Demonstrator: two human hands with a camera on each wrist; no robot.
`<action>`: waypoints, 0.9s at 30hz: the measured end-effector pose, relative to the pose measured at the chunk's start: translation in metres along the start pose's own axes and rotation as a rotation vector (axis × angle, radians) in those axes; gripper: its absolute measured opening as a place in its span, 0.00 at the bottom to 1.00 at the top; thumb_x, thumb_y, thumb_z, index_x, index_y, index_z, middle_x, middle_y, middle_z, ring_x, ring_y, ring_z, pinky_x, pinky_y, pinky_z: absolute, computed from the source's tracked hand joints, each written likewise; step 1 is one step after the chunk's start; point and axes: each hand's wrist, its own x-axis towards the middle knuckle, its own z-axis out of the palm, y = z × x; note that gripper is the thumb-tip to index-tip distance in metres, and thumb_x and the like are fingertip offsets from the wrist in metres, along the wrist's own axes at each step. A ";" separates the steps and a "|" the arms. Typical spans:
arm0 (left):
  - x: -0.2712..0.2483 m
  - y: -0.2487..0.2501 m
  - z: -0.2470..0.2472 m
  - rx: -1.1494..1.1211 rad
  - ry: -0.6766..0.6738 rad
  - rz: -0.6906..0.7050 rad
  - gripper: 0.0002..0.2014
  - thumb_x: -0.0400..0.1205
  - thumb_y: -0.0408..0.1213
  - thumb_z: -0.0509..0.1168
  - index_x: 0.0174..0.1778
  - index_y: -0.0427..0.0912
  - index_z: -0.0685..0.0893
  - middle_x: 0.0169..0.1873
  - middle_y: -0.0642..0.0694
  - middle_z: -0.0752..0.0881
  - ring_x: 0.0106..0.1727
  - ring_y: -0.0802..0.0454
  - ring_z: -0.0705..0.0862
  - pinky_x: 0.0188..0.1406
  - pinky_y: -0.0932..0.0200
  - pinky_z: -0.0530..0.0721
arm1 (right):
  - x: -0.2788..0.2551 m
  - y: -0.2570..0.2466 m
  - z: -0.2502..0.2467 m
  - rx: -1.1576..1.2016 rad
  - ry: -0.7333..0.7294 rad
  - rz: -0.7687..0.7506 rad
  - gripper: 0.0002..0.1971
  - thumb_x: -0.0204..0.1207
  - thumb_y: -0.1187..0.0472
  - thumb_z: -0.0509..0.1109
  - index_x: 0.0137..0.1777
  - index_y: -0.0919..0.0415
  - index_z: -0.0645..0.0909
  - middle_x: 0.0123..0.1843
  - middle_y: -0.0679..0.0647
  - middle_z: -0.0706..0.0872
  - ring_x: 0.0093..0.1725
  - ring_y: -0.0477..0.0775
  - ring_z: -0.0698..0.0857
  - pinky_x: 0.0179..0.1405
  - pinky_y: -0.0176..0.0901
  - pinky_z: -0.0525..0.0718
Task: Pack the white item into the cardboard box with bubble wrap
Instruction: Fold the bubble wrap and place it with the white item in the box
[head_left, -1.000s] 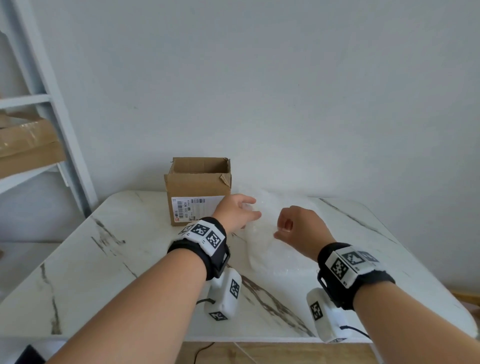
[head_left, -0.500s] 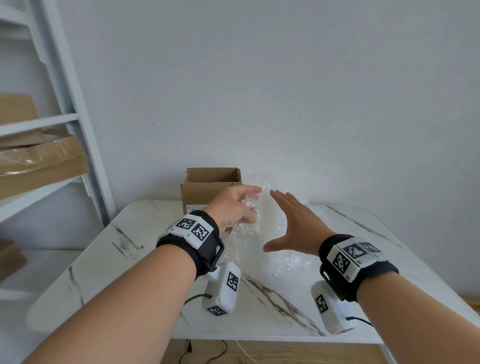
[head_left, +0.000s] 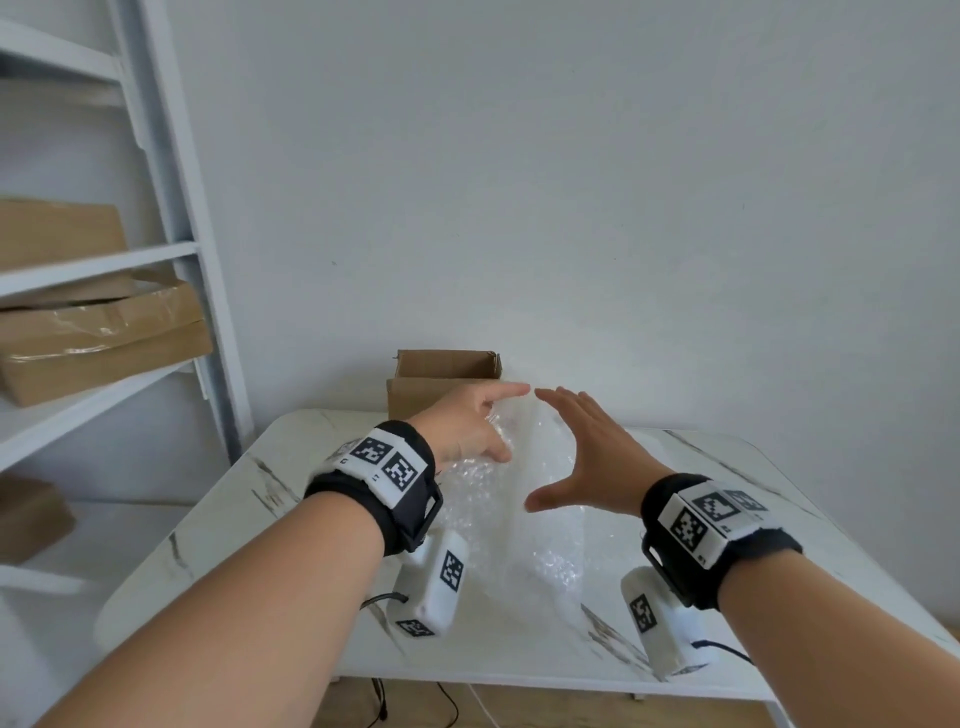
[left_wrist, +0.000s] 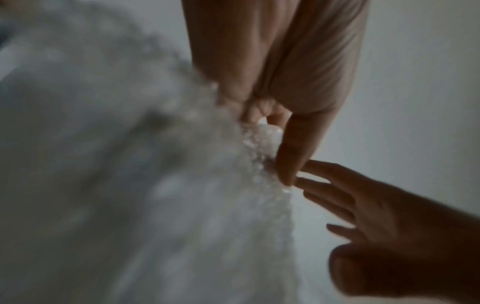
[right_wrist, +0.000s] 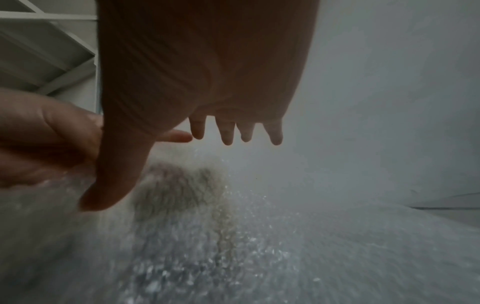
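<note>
An open cardboard box (head_left: 441, 375) stands at the back of the marble table (head_left: 291, 467), partly hidden behind my left hand (head_left: 467, 428). A clear bubble wrap sheet (head_left: 519, 525) rises from the table to that hand, which pinches its upper edge; the left wrist view shows the thumb and curled fingers of my left hand (left_wrist: 272, 86) on the bubble wrap (left_wrist: 182, 205). My right hand (head_left: 582, 457) is spread flat beside the sheet, its fingertips close to the left index finger. No white item can be told apart in any view.
A white shelf unit (head_left: 171, 249) stands left of the table, holding flat cardboard boxes (head_left: 104, 332). A bare wall runs directly behind the table. Cables hang below the table's front edge (head_left: 519, 680).
My right hand has opened from a fist to spread fingers. The left hand has raised the bubble wrap's edge higher, and both hands have moved up toward the box.
</note>
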 end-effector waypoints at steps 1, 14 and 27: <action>-0.003 0.001 0.000 0.137 -0.029 -0.017 0.38 0.76 0.18 0.67 0.78 0.56 0.72 0.82 0.48 0.65 0.71 0.50 0.78 0.58 0.64 0.81 | 0.000 -0.001 0.000 -0.005 -0.014 -0.002 0.62 0.53 0.35 0.81 0.84 0.42 0.47 0.87 0.46 0.49 0.86 0.50 0.44 0.83 0.58 0.55; -0.002 -0.017 -0.015 -0.285 0.111 -0.031 0.19 0.78 0.18 0.65 0.52 0.48 0.88 0.60 0.44 0.87 0.58 0.49 0.88 0.64 0.52 0.84 | 0.000 -0.022 0.011 -0.004 -0.139 0.033 0.58 0.55 0.34 0.79 0.83 0.44 0.51 0.82 0.44 0.64 0.84 0.52 0.57 0.82 0.62 0.56; 0.024 -0.024 -0.030 0.460 0.407 0.019 0.13 0.79 0.32 0.64 0.54 0.51 0.87 0.65 0.46 0.76 0.67 0.46 0.76 0.70 0.48 0.76 | 0.014 -0.008 -0.009 0.116 0.039 0.165 0.07 0.74 0.59 0.65 0.42 0.56 0.85 0.38 0.51 0.92 0.39 0.56 0.89 0.44 0.49 0.88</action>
